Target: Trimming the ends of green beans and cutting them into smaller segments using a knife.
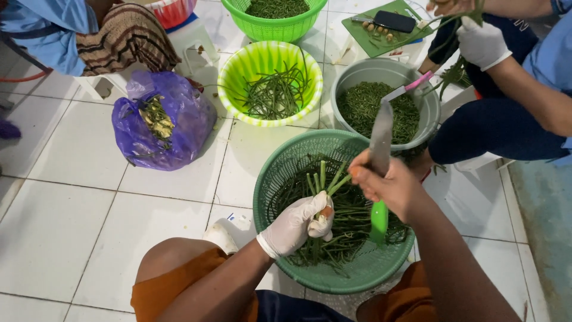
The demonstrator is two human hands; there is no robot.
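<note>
The gloved left hand (296, 225) has its grip pinching a bundle of green stems (325, 179) upright over the green basket (280, 179); the bare right hand (390, 186) has its grip pressed around a knife (380, 143), green handle down, blade up beside the stem tips; more stems lie in the basket on the tiled floor (71, 197); near it stand a grey tub (429, 110) of chopped greens, a lime bowl (262, 56) and a purple bag (179, 119); another person's gloved hand (481, 43) holds stems at upper right.
</note>
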